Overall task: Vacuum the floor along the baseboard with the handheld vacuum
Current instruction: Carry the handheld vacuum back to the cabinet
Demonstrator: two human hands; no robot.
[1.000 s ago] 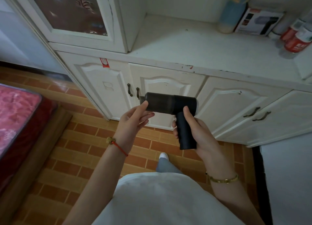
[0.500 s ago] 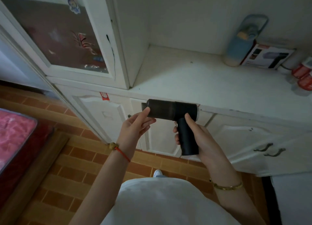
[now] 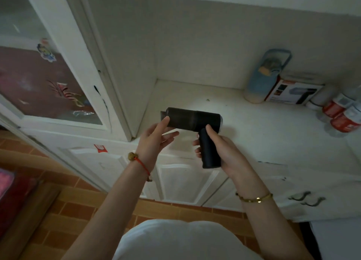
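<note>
— Cream-white counter (image 3: 273,138) across the middle of the view now; orange brick-pattern tiled floor (image 3: 68,211) down at the lower edge. Different from a second ago?
— Lifted, yes. Up over the counter's front edge, the black pistol-shaped handheld vacuum (image 3: 192,120), no longer level with the cupboard doors; nozzle pointing left.
— And the hands?
— Wrapped round the grip, the right hand (image 3: 220,152), thumb lying up along it. Mostly open, the left hand (image 3: 154,140): fingers relaxed, one fingertip against the barrel near the nozzle, nothing else held.
— Meaning for the job?
— Probably readying or checking the tool. No vacuuming begun; nozzle well above the line where cupboard meets tiles.
— Round about?
— Along the back of the counter, pale blue bottle (image 3: 267,76), white printed carton (image 3: 291,92), red-labelled cans (image 3: 340,113). At left, glass-fronted cabinet door (image 3: 39,80); red bedding (image 3: 11,191) at the far edge.
</note>
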